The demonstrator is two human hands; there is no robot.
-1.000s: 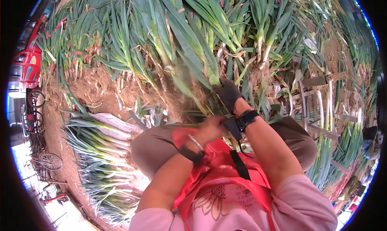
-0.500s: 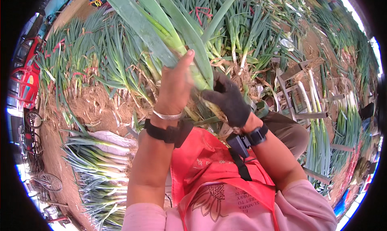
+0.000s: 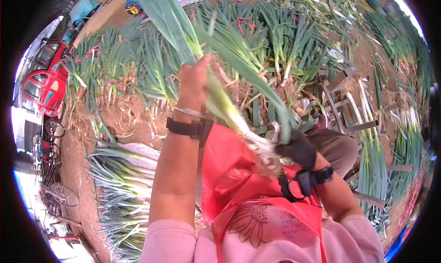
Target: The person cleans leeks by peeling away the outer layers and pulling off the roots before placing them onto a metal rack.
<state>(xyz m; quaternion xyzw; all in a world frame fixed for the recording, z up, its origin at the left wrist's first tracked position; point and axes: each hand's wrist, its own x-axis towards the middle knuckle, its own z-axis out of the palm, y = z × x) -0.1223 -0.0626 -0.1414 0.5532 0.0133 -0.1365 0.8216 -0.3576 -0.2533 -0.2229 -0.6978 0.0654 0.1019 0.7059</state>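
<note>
A large green onion (image 3: 225, 100) slants across in front of my chest, its broad leaves up at the left and its root end down at the right. My bare left hand (image 3: 195, 81) is wrapped round it where the leaves begin. My right hand (image 3: 298, 149), in a dark glove, is closed beside the white root end (image 3: 264, 148). One long green leaf (image 3: 264, 86) arches away from the stalk and bends down to the gloved fingers, which seem to grip its end. Motion blurs the stalk and that leaf slightly.
Bundles of green onions (image 3: 275, 26) with roots lie along the far side. A row of cleaned onions (image 3: 124, 180) rests at my left, more onions (image 3: 372, 157) on a metal frame (image 3: 337, 102) at my right. A red vehicle (image 3: 43, 88) and a bicycle (image 3: 64, 195) stand far left.
My right hand has moved down and right from the stalk's middle to beside its root end, drawing a leaf away. The white lower stalk now shows. My left hand still grips the upper part.
</note>
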